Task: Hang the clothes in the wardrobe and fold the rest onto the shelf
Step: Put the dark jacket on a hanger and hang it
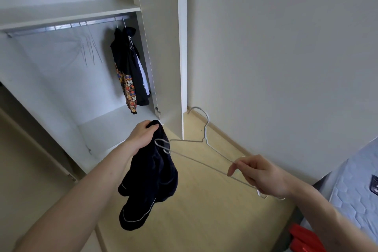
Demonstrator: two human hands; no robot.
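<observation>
Your left hand (141, 136) grips dark garment (148, 180) bunched; right hand (259, 176) pinches wire hanger (201, 149), tip entering to thread it.

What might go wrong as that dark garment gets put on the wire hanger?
The left hand grips the dark garment bunched by one end, so it may go on crooked or slip off. The right hand pinches only the wire hanger at one end; its thin frame could twist or swing.

Thin wire hanger (201, 155); soft dark cloth garment (149, 182).
</observation>
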